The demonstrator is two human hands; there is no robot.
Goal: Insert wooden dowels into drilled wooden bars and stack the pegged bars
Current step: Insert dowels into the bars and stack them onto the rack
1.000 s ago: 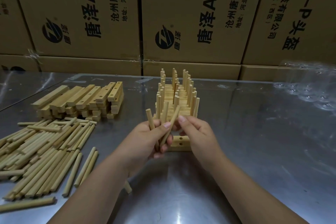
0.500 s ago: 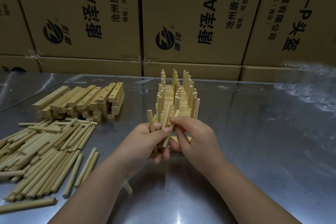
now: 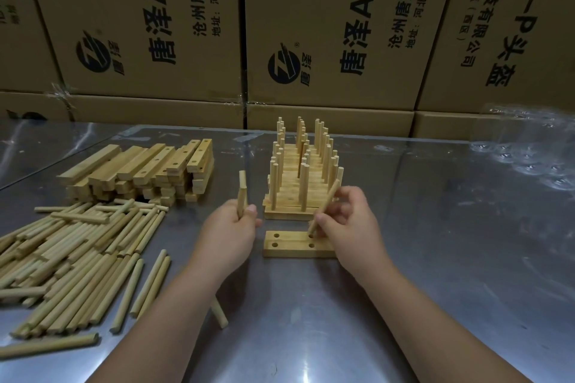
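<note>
- Wooden dowel, tilted, pinched in right grip; lower tip at a hole of drilled bar.
- Spare dowels upright, clasped in left grip.
- Pegged stack just behind.

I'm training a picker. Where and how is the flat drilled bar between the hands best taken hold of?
Probably best: grip the drilled bar by its long front and back edges, left of centre, from above. It lies flat on the table, holes up, and the right hand with its dowel covers the right end.
</note>
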